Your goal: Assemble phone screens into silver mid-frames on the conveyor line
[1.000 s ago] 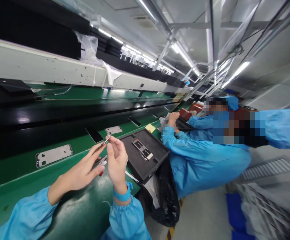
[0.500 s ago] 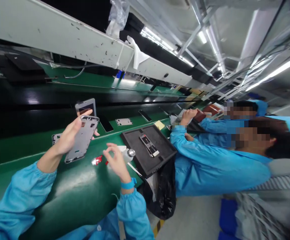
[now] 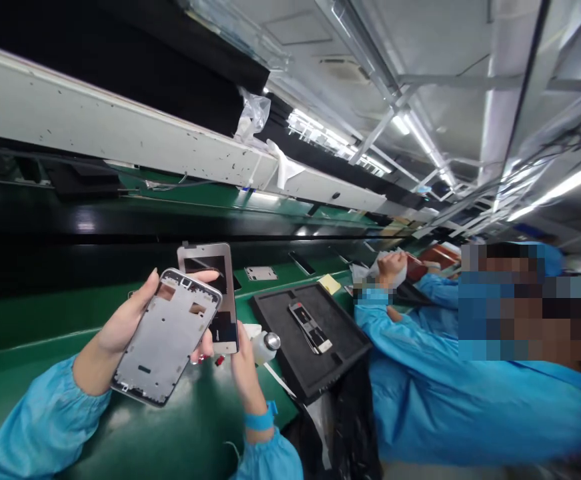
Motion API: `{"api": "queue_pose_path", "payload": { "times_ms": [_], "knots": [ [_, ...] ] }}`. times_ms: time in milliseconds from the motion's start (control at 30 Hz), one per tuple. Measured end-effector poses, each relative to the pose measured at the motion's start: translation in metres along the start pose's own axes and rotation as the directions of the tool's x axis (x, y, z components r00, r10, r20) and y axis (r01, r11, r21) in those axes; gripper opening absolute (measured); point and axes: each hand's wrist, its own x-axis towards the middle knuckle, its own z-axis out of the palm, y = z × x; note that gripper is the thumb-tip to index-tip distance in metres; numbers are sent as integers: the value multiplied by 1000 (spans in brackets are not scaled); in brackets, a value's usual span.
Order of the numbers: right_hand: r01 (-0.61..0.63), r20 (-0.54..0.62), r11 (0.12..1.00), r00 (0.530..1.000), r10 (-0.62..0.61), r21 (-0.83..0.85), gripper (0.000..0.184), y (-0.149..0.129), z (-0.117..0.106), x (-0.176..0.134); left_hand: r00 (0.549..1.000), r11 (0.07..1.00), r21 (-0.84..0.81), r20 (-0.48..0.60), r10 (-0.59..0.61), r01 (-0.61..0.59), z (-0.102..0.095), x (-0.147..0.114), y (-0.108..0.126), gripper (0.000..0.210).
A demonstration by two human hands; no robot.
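We're on a factory floor here, an electronics assembly line by the look of it: a long green workbench (image 3: 35, 380) stretching away, a stripped phone frame (image 3: 163, 347) up front, a loose metal plate (image 3: 261, 273) further along, a dark tray (image 3: 275, 323) of phone parts (image 3: 310, 328), and there, co-workers in blue smocks (image 3: 430, 373) side by side, strip lights (image 3: 553, 194) blazing beneath a pale industrial ceiling (image 3: 290, 50)
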Motion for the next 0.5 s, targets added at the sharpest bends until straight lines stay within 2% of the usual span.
{"api": "queue_pose_path", "payload": {
  "times_ms": [67, 167, 233, 333, 400, 500],
  "knots": [
    [-37, 121, 974, 993, 10, 226, 62, -25, -7, 0, 999, 999, 14, -17, -32, 32, 0, 2, -9, 76],
    [-147, 276, 845, 961, -1, 515, 55, -60, -10, -4, 997, 999, 29, -70, -35, 37, -2, 6, -22, 75],
    [-161, 242, 789, 970, 17, 592, 50, -75, -9, -8, 999, 999, 44, -53, -4, 6, -1, 6, -28, 76],
    [-140, 127, 687, 989, 69, 713, 37, -85, -13, -17, 997, 996, 49, -17, 70, -69, 5, 3, -28, 77],
    [-118, 105, 643, 993, 59, 757, 49, -83, -19, -24, 995, 995, 40, -45, 94, -92, 14, -1, -25, 77],
    [-62, 58, 668, 998, 28, 741, 66, -70, -32, -37, 989, 992, 7, -77, 125, -125, 27, -4, -21, 73]
  ]
}}
